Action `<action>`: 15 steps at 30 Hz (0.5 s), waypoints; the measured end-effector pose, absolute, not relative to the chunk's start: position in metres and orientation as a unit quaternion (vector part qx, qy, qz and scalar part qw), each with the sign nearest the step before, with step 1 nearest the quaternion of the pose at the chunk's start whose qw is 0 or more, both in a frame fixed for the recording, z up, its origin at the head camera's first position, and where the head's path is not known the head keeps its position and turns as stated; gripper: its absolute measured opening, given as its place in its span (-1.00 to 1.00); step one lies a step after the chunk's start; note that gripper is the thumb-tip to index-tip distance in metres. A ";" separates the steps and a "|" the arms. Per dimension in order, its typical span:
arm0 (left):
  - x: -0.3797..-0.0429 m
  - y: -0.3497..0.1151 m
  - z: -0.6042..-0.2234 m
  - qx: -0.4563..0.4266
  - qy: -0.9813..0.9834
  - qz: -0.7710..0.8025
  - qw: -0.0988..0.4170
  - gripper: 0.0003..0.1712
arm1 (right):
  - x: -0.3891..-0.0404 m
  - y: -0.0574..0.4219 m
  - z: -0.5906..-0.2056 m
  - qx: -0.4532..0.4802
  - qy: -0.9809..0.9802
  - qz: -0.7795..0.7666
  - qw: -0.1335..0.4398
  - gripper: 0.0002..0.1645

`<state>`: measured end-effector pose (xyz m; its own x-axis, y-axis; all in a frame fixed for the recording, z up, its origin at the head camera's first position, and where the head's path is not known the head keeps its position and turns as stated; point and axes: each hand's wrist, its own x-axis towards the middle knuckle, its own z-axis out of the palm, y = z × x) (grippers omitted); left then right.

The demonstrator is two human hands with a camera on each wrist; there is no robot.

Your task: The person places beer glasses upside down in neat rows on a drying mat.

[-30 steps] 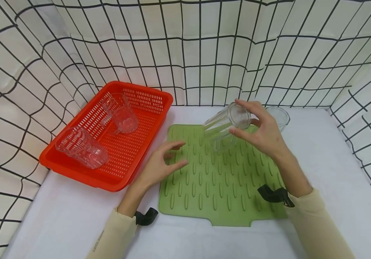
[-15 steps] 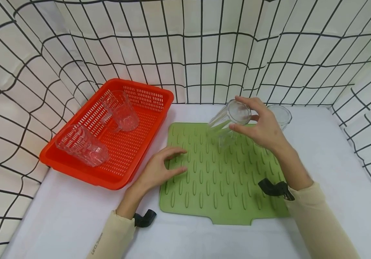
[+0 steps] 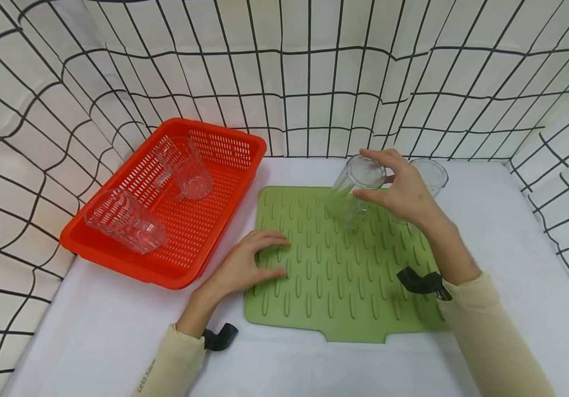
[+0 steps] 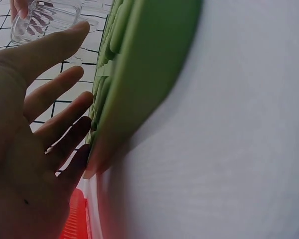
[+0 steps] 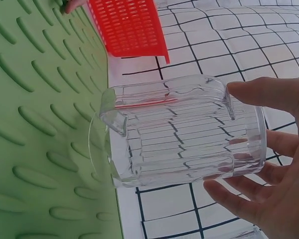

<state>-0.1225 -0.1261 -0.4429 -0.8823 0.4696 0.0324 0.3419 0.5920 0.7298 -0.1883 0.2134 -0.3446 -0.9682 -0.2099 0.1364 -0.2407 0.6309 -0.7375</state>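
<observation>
Head view: right hand has a clear mug by one end, thumb and fingers curved round it and the grip only part closed. Mug is over the far part of the green mat. Right wrist view: handle runs along the mug's upper side, thumb tip beside one end of it; the free end points at the mat (contact between the two: cannot tell).

Left hand is at the mat's left edge, thumb and fingers well spread, nothing held. Fingertips lie close to the mat; touching or not, cannot tell.

Red basket sits left of the mat. Inside it, two mugs lie tilted and apart: rear mug and front mug. Another, the right-hand mug, is just behind the right hand, partly hidden by it. White cloth lies beneath.
</observation>
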 end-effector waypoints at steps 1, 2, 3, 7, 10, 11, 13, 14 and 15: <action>-0.122 -0.126 -0.443 0.229 0.890 0.386 0.084 -0.36 | -0.189 0.213 -0.344 0.124 -0.904 0.408 0.016 -0.04; -0.122 -0.126 -0.443 0.231 0.891 0.383 0.085 -0.36 | -0.190 0.213 -0.344 0.124 -0.905 0.406 0.013 -0.03; -0.122 -0.126 -0.444 0.232 0.891 0.381 0.086 -0.36 | -0.190 0.213 -0.344 0.124 -0.906 0.405 0.010 -0.03; -0.122 -0.127 -0.444 0.238 0.891 0.376 0.086 -0.35 | -0.193 0.213 -0.344 0.125 -0.909 0.399 -0.003 -0.03; -0.121 -0.127 -0.446 0.241 0.892 0.373 0.087 -0.35 | -0.194 0.213 -0.345 0.123 -0.911 0.394 -0.011 -0.03; -0.121 -0.127 -0.446 0.241 0.892 0.372 0.088 -0.35 | -0.195 0.213 -0.346 0.122 -0.912 0.392 -0.013 -0.02; -0.121 -0.127 -0.446 0.242 0.892 0.371 0.089 -0.35 | -0.195 0.213 -0.346 0.118 -0.913 0.391 -0.019 -0.01; -0.121 -0.127 -0.446 0.242 0.892 0.371 0.089 -0.35 | -0.196 0.212 -0.346 0.115 -0.913 0.390 -0.022 -0.01; -0.121 -0.127 -0.446 0.243 0.892 0.371 0.089 -0.35 | -0.196 0.212 -0.346 0.114 -0.913 0.390 -0.024 -0.01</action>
